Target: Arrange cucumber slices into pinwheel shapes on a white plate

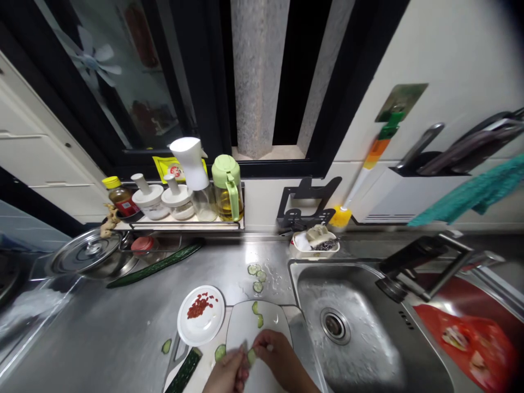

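Note:
Both my hands meet at the bottom edge, over a white square plate (270, 319). My left hand (227, 374) and my right hand (276, 360) pinch a thin cucumber slice (251, 356) between their fingertips. Two more slices (257, 315) lie on the plate. Beside my left hand, a cut cucumber piece (185, 372) and another slice (220, 352) rest on a white cutting board (204, 363). A knife blade (176, 352) lies there too.
A small round plate of red chilli bits (200, 315) sits left of the square plate. Loose slices (257, 273) and a whole cucumber (158, 265) lie on the steel counter. The sink (360, 327) is at right, a pot lid (85, 252) at left, condiment bottles (184, 188) behind.

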The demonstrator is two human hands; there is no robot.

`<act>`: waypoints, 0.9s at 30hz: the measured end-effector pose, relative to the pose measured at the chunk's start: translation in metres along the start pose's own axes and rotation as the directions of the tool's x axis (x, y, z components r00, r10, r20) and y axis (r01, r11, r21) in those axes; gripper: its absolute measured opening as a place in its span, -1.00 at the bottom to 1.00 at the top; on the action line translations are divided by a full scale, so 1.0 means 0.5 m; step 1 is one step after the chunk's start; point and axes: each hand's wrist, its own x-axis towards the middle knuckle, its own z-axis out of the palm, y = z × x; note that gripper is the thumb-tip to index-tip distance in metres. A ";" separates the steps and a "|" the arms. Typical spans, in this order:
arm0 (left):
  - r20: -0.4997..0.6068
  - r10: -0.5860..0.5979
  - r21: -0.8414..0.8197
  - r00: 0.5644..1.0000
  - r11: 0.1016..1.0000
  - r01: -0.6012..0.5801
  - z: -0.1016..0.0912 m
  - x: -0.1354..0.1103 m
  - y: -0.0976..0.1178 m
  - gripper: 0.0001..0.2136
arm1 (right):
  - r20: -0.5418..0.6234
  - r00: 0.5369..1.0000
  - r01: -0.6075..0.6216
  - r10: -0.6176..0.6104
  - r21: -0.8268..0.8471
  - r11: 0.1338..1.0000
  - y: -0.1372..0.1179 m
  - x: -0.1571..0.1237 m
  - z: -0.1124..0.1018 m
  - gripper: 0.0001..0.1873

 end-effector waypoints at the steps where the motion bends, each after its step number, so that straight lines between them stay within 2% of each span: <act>1: 0.018 -0.073 -0.078 0.997 0.994 0.074 0.010 -0.007 0.007 -0.55 | 0.011 1.000 0.005 -0.005 -0.008 1.000 -0.004 -0.001 -0.006 -0.89; 3: 0.121 -0.188 -0.237 0.975 0.948 0.212 0.027 -0.021 0.022 -0.67 | 0.026 1.000 0.002 -0.001 -0.034 0.999 -0.010 -0.003 -0.016 -0.88; 5: 0.230 -0.274 -0.332 0.934 0.880 0.340 0.038 -0.033 0.037 -0.77 | 0.039 0.999 -0.007 0.009 -0.065 0.998 -0.014 -0.005 -0.024 -0.88; 7: 0.266 -0.325 -0.387 0.907 0.826 0.409 0.044 -0.041 0.048 -0.82 | 0.047 0.999 -0.012 0.016 -0.092 0.996 -0.014 -0.005 -0.031 -0.87; 8: 0.249 -0.331 -0.413 0.910 0.813 0.409 0.047 -0.042 0.052 -0.83 | 0.049 0.999 -0.013 0.019 -0.102 0.995 -0.012 -0.005 -0.033 -0.87; 13: 0.172 -0.237 -0.456 0.956 0.841 0.291 0.060 -0.042 0.062 -0.97 | 0.063 0.998 -0.015 0.023 -0.122 0.992 0.003 0.004 -0.045 -0.87; 16: 0.152 -0.149 -0.424 0.977 0.883 0.201 0.067 -0.036 0.063 -0.86 | 0.074 0.997 0.001 0.011 -0.167 0.986 0.012 0.017 -0.051 -0.86; 19: 0.124 0.006 -0.359 0.992 0.932 0.039 0.069 -0.017 0.056 -0.78 | 0.078 0.997 0.001 0.019 -0.247 0.969 0.019 0.031 -0.057 -0.85; 23: 0.099 0.195 -0.115 0.976 0.976 -0.183 0.062 0.027 0.039 -0.79 | 0.063 0.998 0.003 0.023 -0.386 0.922 0.019 0.051 -0.064 -0.84; 27: 0.028 0.394 0.104 0.919 0.913 -0.394 0.061 0.064 0.035 -0.85 | 0.051 0.999 0.022 0.004 -0.479 0.878 0.011 0.077 -0.072 -0.85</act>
